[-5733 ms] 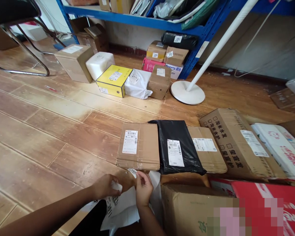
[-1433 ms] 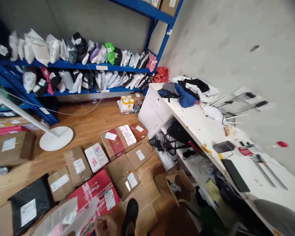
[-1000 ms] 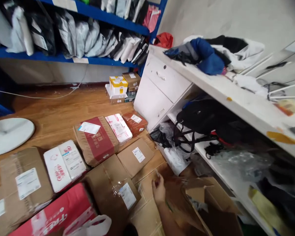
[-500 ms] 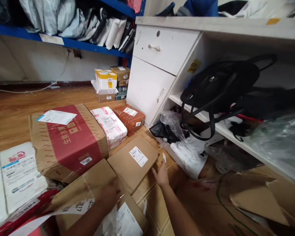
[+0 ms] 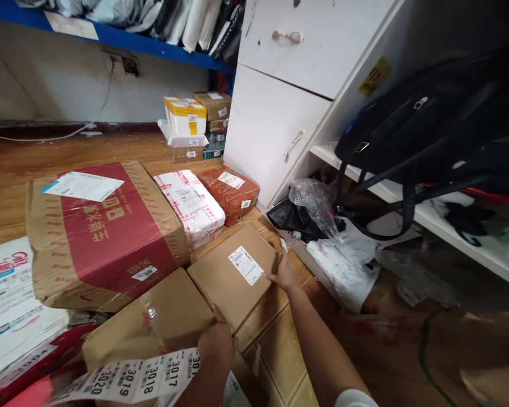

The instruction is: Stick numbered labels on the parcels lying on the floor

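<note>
two hands [image 5: 218,340], one label strip [image 5: 138,377], two cabinet handles [image 5: 287,37]

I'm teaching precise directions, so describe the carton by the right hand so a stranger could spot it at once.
Find the white cabinet, then the orange-brown wrapped parcel at its foot. Nearer the camera lies a flat brown carton, the right hand at its edge. Unlike the shiny-taped box beside it, its plain top shows only one white label.

The flat carton [image 5: 224,282] is smooth, matt cardboard.
</note>
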`<state>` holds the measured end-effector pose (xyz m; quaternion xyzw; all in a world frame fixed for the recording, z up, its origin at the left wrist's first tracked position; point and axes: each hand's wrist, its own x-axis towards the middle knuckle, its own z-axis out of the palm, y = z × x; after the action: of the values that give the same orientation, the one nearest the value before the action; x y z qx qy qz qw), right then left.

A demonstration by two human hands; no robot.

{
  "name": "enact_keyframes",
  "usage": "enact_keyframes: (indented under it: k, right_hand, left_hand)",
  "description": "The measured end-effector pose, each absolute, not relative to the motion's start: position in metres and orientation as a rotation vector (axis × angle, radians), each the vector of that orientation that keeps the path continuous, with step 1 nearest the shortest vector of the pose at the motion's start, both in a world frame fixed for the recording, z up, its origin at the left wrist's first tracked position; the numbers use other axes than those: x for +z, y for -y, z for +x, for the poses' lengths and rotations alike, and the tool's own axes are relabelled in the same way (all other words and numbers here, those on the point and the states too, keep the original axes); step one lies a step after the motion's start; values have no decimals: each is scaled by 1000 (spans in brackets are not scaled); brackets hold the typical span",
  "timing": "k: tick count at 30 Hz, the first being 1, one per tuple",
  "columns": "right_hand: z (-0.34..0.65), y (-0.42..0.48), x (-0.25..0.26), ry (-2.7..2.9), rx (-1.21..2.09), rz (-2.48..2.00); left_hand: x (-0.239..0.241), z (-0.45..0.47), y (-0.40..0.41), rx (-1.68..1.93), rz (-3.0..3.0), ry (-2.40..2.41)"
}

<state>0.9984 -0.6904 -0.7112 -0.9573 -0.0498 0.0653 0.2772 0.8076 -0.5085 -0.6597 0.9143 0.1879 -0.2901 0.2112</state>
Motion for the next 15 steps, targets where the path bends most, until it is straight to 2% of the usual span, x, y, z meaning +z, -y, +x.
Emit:
enact_keyframes:
  k: [10,15]
  right_hand:
    - [912,719,-701,-653,165,-2718]
    - [841,694,-699,-412,110,-2483]
  left_hand:
    - [-659,839,487,-834,2714,-419]
    - [-660,861,467,-826,2792,-441]
